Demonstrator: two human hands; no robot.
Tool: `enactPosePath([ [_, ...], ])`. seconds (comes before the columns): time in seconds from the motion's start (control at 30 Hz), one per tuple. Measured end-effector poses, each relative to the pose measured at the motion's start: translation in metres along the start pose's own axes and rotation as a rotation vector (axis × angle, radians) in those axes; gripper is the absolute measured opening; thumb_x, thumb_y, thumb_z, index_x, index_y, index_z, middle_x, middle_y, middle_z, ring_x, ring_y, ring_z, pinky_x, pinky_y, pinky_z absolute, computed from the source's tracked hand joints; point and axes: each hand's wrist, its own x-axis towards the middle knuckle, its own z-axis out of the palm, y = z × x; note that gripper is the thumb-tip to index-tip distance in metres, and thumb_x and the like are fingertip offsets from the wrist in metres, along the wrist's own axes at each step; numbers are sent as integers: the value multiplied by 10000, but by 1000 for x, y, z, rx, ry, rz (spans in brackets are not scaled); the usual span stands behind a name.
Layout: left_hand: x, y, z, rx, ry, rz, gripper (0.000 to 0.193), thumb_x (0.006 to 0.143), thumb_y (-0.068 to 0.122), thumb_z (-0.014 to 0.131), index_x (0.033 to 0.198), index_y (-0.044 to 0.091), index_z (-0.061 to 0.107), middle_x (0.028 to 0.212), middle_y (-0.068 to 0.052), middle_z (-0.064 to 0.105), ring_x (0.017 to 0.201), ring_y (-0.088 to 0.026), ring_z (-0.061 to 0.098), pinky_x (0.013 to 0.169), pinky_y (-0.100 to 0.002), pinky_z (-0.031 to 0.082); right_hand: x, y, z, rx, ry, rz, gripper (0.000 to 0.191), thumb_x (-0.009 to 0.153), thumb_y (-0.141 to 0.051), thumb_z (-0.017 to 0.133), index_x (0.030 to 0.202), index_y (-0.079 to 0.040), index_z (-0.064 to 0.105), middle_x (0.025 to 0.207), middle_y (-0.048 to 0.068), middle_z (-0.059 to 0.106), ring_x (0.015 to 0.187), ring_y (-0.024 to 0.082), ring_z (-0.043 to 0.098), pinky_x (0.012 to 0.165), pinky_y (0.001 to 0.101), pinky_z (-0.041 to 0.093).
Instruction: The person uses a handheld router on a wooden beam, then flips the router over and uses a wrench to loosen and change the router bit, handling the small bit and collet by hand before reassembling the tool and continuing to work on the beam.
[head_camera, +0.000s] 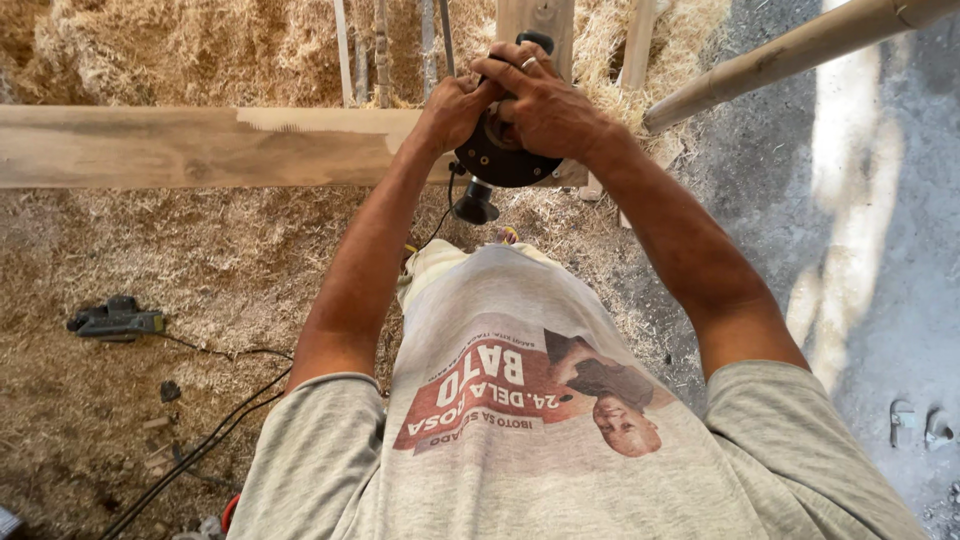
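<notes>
black power tool (497, 155) between both hands — left hand (452, 108), right hand (540, 100)

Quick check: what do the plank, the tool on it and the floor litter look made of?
Plank: bare wood, grain and a knot showing, a paler fresh-cut strip near the hands. Power tool: black, probably moulded plastic; both hands cover most of it. Litter: pale wood shavings.

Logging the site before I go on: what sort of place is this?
Likely an outdoor woodworking yard: wood shavings cover the ground, both hands grip a black power tool on a long plank, another tool lies aside.
</notes>
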Motion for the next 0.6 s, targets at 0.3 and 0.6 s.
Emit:
enactPosePath([
  [0.3,1,0,4,-126,-6,-117,639,987,644,532,860,70,783,609,3,644,485,-102,609,438,-287,528,1,0,-2,-55,-49,22,151,813,-169,847,917,-66,811,1646,175,389,1560,362,258,1293,559,211],
  [0.6,-6,4,4,-119,134,-48,575,911,617,656,890,65,815,690,-25,741,586,-80,694,509,-261,568,9,-3,-4,-141,-136,25,69,896,-171,768,922,-165,832,1675,87,354,1554,343,253,1289,547,172],
])
